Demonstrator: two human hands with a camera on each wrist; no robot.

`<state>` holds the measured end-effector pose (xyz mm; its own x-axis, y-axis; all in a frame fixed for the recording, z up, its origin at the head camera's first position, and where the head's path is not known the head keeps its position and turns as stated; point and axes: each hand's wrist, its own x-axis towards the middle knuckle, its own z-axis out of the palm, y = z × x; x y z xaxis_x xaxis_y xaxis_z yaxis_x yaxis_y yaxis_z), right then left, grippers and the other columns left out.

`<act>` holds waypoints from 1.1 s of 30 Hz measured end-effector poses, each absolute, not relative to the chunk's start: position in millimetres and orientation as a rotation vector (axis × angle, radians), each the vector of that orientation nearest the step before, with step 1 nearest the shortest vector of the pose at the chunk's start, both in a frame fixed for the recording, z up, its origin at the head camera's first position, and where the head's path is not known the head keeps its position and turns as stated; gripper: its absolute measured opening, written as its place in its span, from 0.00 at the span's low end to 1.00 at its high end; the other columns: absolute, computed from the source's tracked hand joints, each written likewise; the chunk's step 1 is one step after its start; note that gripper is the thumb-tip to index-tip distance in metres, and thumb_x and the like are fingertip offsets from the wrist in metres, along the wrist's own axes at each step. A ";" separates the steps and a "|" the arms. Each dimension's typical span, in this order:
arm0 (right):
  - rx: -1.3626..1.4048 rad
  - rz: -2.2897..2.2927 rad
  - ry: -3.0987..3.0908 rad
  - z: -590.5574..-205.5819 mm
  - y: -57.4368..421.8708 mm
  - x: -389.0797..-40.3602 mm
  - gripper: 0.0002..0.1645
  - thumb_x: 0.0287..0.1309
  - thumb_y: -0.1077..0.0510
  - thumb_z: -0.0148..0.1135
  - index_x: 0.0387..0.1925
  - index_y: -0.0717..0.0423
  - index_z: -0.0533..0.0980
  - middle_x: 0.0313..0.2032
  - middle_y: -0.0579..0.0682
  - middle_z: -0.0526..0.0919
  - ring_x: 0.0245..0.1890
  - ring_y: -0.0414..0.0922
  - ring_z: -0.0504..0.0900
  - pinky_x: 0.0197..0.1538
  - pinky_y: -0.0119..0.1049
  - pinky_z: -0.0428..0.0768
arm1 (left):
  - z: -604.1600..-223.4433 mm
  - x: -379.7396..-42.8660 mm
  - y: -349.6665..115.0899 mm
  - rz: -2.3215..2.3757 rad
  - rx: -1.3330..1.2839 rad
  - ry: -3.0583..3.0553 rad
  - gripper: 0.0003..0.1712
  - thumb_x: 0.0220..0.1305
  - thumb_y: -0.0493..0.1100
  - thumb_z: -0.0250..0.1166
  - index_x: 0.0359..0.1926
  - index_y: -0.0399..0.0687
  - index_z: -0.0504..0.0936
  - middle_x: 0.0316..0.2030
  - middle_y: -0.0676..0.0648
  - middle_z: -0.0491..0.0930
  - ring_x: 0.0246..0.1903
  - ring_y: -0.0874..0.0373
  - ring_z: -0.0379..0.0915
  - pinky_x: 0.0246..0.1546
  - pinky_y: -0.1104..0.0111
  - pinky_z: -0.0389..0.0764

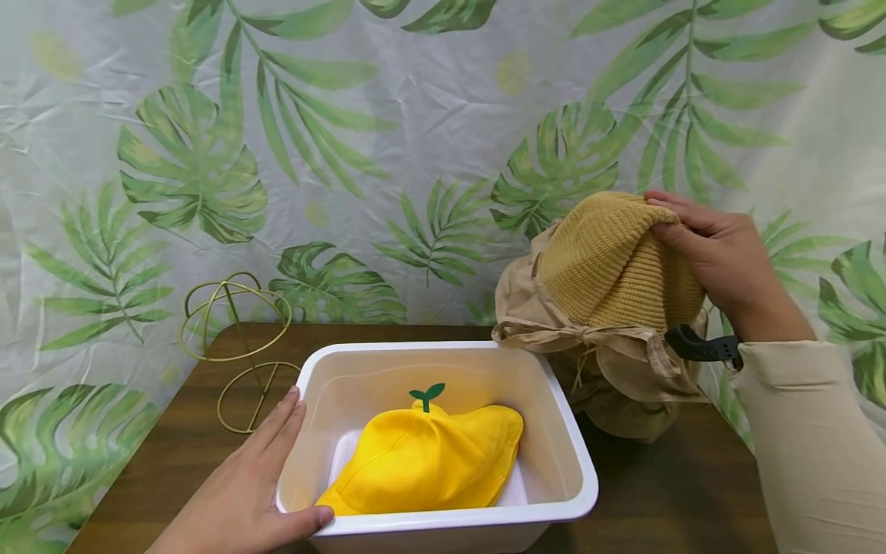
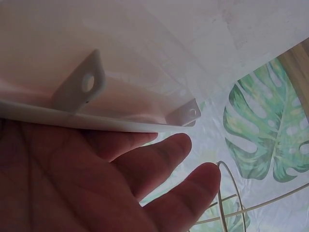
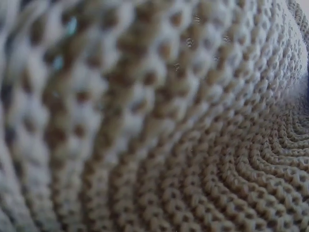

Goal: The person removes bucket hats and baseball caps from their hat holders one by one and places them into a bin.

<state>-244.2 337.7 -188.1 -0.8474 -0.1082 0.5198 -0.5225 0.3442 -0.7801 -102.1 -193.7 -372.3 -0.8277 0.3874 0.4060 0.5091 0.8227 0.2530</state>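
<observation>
My right hand (image 1: 720, 250) pinches the crown of a mustard ribbed knit hat (image 1: 612, 265), which sits over a beige sun hat (image 1: 526, 296) with a ribbon tie. Its knit fills the right wrist view (image 3: 193, 145). At the left front corner of a white plastic bin (image 1: 581, 485), my left hand (image 1: 242, 469) rests against the rim, fingers extended along the side and thumb on the front edge. From below, the left wrist view shows the left fingers (image 2: 154, 164) spread under the rim. Inside the bin lies a yellow hat (image 1: 432, 458) with a green sprout on top.
A gold wire stand (image 1: 238, 354) with round hoops stands behind my left hand. Below the beige sun hat hangs more beige fabric (image 1: 637, 415). Everything stands on a dark wooden table (image 1: 166, 454), backed by a leaf-print curtain (image 1: 429, 138).
</observation>
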 end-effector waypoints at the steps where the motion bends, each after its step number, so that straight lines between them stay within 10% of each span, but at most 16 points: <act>1: 0.550 1.448 -2.264 -186.8 335.2 -243.5 0.25 0.67 0.59 0.62 0.63 0.58 0.75 0.65 0.42 0.75 0.69 0.39 0.65 0.56 0.19 0.69 | -372.0 -102.1 -193.5 -0.500 -0.674 -2.670 0.67 0.47 0.71 0.72 0.76 0.38 0.54 0.77 0.44 0.49 0.70 0.46 0.57 0.65 0.70 0.61; 12: 0.514 1.326 -2.384 -167.5 310.8 -237.1 0.27 0.67 0.53 0.62 0.66 0.50 0.74 0.65 0.40 0.74 0.69 0.40 0.65 0.54 0.18 0.70 | -373.4 -102.9 -193.3 -0.502 -0.719 -2.634 0.68 0.44 0.71 0.73 0.75 0.34 0.55 0.76 0.40 0.50 0.68 0.42 0.61 0.53 0.46 0.76; 33: 0.878 1.380 -2.295 -171.0 234.9 -236.2 0.21 0.65 0.64 0.63 0.60 0.56 0.79 0.63 0.48 0.77 0.69 0.44 0.67 0.63 0.26 0.67 | -370.6 -102.6 -192.2 -0.536 -0.701 -2.660 0.68 0.46 0.71 0.72 0.76 0.35 0.55 0.77 0.41 0.49 0.67 0.41 0.62 0.53 0.45 0.76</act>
